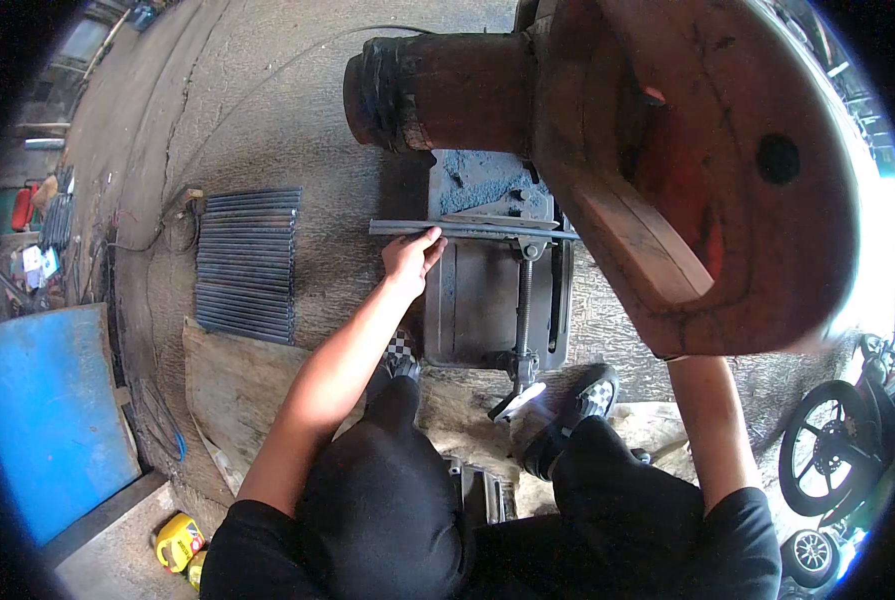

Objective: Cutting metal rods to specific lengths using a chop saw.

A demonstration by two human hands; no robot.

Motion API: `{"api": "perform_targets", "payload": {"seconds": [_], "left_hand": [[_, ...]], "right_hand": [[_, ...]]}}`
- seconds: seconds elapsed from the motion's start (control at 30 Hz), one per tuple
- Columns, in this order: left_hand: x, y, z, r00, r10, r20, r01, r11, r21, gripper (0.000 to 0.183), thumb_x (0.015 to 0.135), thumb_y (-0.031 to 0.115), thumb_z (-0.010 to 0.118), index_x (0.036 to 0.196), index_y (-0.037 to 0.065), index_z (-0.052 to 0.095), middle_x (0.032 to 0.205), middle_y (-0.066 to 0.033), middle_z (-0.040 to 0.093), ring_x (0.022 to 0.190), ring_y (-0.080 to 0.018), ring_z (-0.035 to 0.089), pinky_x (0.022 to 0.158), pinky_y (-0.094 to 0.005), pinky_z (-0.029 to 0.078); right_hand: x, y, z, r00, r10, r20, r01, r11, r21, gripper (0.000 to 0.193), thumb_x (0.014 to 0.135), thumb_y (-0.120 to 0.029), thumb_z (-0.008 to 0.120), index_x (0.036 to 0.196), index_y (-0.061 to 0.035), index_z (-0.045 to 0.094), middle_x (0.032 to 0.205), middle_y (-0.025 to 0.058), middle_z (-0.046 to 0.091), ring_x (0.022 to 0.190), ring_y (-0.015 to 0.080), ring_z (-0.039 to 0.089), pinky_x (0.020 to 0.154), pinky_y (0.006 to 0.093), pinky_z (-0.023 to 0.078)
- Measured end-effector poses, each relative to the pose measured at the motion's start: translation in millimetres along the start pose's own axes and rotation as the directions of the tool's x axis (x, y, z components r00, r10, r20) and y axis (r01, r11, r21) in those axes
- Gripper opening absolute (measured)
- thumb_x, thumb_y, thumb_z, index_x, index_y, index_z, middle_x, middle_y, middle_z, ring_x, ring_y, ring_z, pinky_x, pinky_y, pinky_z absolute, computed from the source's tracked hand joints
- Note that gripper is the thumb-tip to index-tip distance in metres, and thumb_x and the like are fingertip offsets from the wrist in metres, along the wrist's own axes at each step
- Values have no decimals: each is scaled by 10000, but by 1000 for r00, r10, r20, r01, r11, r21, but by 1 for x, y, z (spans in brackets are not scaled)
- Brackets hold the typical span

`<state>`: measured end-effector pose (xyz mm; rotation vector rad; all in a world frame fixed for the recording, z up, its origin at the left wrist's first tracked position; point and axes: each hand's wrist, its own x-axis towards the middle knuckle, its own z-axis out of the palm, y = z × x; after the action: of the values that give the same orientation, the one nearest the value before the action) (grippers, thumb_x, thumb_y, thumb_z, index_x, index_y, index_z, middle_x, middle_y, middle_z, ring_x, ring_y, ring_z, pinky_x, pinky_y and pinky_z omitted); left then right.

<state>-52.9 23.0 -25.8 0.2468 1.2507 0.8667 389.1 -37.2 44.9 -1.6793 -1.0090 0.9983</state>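
Note:
My left hand [407, 258] pinches the near end of a thin grey metal bar [392, 228], thumb along its side. The bar runs right across the base [472, 310] of a chop saw and lies in its vise, beside the jaw [535, 212]. A long threaded vise screw [525, 300] comes back toward me, ending in a handle [517, 402]. The saw's large reddish-brown head [787, 230], with its cylindrical motor [467, 92], looms over the right side. My right forearm [705, 410] reaches up behind that head, which hides my right hand.
A neat row of several cut metal bars [247, 268] lies on the rough concrete floor at left, by a cloth sheet [232, 375]. Farther left are a blue panel [57, 410] and a yellow jug [178, 541]. Wheels [825, 450] stand at right. A cable [267, 85] trails behind.

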Motion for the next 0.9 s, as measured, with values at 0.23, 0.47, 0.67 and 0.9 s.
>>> {"api": "perform_targets", "payload": {"seconds": [0.23, 0.47, 0.67, 0.9], "left_hand": [[6, -6, -4, 997, 58, 44, -58, 998, -19, 169, 821, -27, 703, 952, -18, 596, 949, -91, 650, 839, -216, 668, 763, -294, 618], [7, -8, 2, 1000, 26, 12, -27, 1000, 16, 173, 822, -32, 702, 963, -7, 605, 966, -90, 651, 862, -211, 665, 799, -289, 608], [3, -10, 4, 999, 44, 10, -44, 999, -6, 202, 817, -33, 708, 985, -15, 598, 984, -98, 648, 875, -209, 660, 829, -301, 603], [-5, -5, 5, 999, 44, 16, -45, 998, 43, 191, 822, -26, 708, 978, -27, 597, 989, -106, 649, 890, -215, 655, 838, -308, 595]], "right_hand": [[-4, -8, -15, 1000, 16, -17, -15, 999, 29, 278, 932, -194, 546, 1100, 11, 630, 1032, 97, 673, 869, 231, 640, 781, 361, 498], [-15, -14, -38, 998, 42, -55, -39, 998, 50, 285, 935, -198, 542, 1104, 14, 628, 1036, 96, 672, 872, 232, 638, 785, 362, 497], [-14, -22, -42, 997, 56, -57, -51, 996, 79, 291, 937, -201, 538, 1108, 17, 627, 1039, 96, 672, 876, 233, 637, 787, 363, 496], [-11, -36, -34, 997, 67, -31, -63, 991, 117, 298, 940, -205, 534, 1113, 20, 626, 1043, 95, 672, 880, 234, 636, 791, 365, 494]]}}
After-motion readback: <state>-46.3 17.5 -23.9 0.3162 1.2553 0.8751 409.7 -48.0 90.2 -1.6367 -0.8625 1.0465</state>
